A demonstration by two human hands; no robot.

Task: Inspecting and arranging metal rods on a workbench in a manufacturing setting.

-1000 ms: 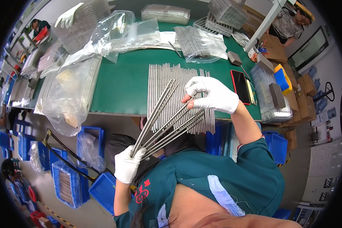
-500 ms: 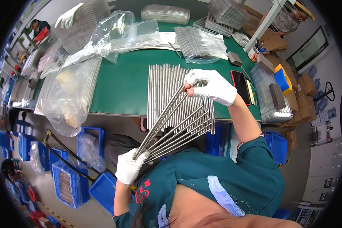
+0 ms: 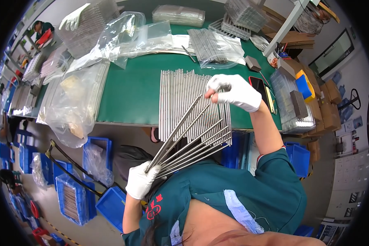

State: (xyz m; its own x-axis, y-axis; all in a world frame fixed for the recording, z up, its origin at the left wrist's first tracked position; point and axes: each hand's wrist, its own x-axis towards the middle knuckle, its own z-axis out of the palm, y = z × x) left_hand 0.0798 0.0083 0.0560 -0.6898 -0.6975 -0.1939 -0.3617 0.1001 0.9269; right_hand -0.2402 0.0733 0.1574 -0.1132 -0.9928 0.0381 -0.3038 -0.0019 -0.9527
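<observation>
A fan of thin metal rods (image 3: 174,132) spreads up and right from my left hand (image 3: 141,180), whose white-gloved fingers are closed around the lower ends. Several rods splay apart, while a few stay bunched on the left side. By the upper tips is my right hand (image 3: 235,93), also in a white glove, with thumb and forefinger bare at the ends. Those two fingertips are pinched close together, just off the rod ends, with nothing visible between them. Beneath lies a flat row of similar metal rods (image 3: 172,92) on the green table (image 3: 127,92), partly covered by the fan and my right hand.
At the table's right are a phone (image 3: 257,87), a grey block (image 3: 253,63) and a clear plastic tray (image 3: 289,100). Plastic-wrapped rods (image 3: 76,98) lie at the left, and a bagged rod bundle (image 3: 211,45) at the back. Blue crates (image 3: 76,201) stand on the floor.
My right hand has moved slightly right, and its fingertips have come away from the rod tips they were touching. The fan has shifted a little and its rods lie slightly differently.
</observation>
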